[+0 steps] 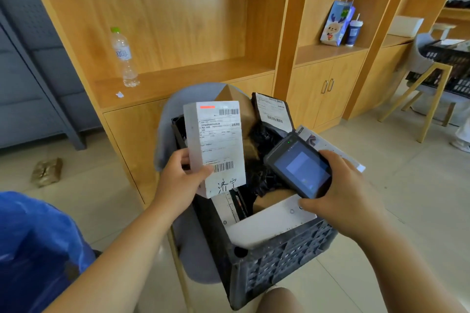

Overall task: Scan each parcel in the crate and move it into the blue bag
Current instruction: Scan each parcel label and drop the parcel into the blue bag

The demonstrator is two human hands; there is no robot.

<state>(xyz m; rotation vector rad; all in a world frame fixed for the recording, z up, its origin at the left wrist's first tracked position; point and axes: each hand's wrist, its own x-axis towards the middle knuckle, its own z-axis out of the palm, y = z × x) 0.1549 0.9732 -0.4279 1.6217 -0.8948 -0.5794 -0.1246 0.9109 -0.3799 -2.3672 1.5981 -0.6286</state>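
My left hand (181, 173) grips a white boxed parcel (216, 140) upright above the crate, its shipping label with barcodes facing me. My right hand (340, 193) holds a black handheld scanner (298, 166) just right of the parcel, its blue screen lit and tilted toward me. Below both sits the dark plastic crate (277, 259) on a grey chair. Inside it lie a black bag parcel with a white label (273, 112), a brown parcel (244, 109) and a flat white parcel (269, 221). The blue bag (35, 241) stands at the lower left.
Wooden shelving (178, 33) rises behind the crate, holding a water bottle (123, 57), a paper gift bag (337, 23) and a cup (353, 32). A second chair with another dark crate (447, 66) stands far right. A small brown packet (47, 171) lies on the tiled floor.
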